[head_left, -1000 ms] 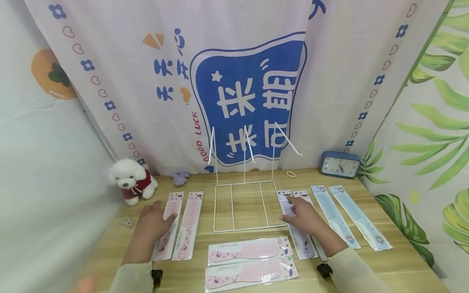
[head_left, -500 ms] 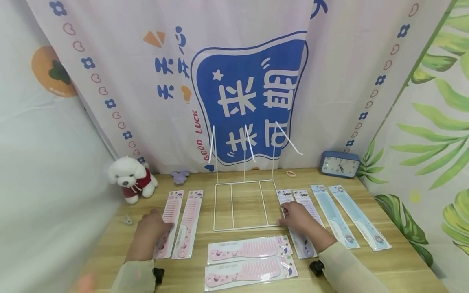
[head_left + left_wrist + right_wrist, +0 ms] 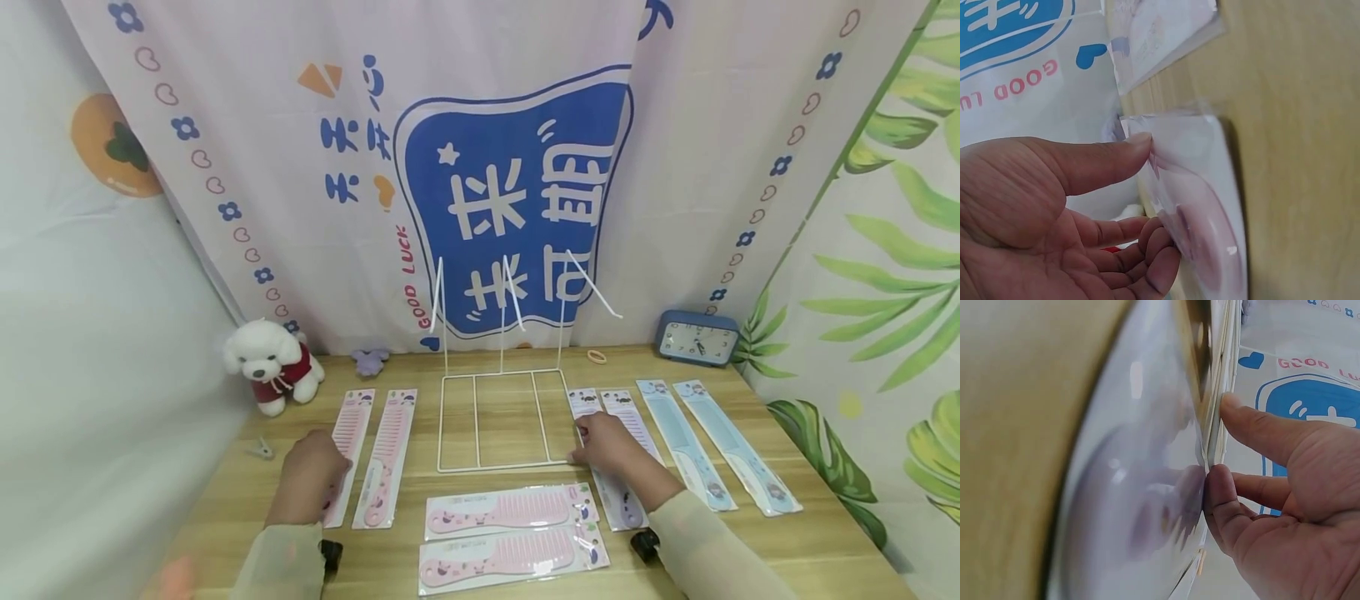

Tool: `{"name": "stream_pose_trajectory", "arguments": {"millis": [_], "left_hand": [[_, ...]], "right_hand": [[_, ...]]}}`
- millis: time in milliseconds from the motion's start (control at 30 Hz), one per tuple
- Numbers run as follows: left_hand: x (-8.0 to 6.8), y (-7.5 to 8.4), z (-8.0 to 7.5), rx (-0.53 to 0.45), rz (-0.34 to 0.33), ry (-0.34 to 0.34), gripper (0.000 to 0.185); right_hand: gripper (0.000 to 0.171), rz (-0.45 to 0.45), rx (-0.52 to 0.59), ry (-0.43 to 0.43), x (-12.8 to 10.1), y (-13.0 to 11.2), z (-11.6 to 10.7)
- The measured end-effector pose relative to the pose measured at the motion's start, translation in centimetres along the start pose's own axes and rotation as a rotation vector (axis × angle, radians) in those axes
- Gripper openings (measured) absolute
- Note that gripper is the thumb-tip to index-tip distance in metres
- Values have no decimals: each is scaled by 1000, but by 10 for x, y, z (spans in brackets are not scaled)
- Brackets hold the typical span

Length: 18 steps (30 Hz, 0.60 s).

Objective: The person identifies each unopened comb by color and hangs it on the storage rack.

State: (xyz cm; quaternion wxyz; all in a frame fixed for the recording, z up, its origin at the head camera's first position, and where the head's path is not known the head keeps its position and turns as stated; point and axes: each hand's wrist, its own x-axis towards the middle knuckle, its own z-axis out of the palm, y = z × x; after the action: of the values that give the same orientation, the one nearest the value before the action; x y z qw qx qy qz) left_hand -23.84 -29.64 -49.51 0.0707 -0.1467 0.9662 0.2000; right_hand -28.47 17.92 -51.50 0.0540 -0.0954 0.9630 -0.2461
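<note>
Bending over the outer left packaged pink comb (image 3: 356, 413), my left hand (image 3: 309, 475) has its thumb at one edge and curled fingers at the other. The left wrist view shows this pack (image 3: 1200, 187) between thumb and fingers, low over the table. My right hand (image 3: 611, 446) is at the inner packaged purple comb (image 3: 624, 500), beside the white wire rack (image 3: 480, 467). In the right wrist view the bent index finger meets the edge of this purple pack (image 3: 1129, 506); the thumb lies close to thin white bars. Exact contact under the right hand is partly hidden.
A second pink comb (image 3: 387, 458) lies beside the left one, and two more pink packs (image 3: 510, 510) lie in front. Another purple pack (image 3: 630, 417) and two blue packs (image 3: 686, 450) are at right. Behind are a toy dog (image 3: 270, 367) and a clock (image 3: 696, 337).
Both hands have moved down and closer over their comb packs, with fingers drawn in more. The right hand shifted slightly toward the body and then stayed. The packs have hardly moved.
</note>
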Motion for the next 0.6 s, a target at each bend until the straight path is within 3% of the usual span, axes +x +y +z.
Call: {"name": "stream_pose_trajectory", "arguments": {"millis": [400, 600], "left_hand": [[-2, -3, 1, -97, -47, -40, 32], [5, -7, 4, -163, -89, -59, 41]], "right_hand": [[32, 5, -36, -38, 2, -2, -2], [32, -8, -53, -28, 1, -4, -3]]}}
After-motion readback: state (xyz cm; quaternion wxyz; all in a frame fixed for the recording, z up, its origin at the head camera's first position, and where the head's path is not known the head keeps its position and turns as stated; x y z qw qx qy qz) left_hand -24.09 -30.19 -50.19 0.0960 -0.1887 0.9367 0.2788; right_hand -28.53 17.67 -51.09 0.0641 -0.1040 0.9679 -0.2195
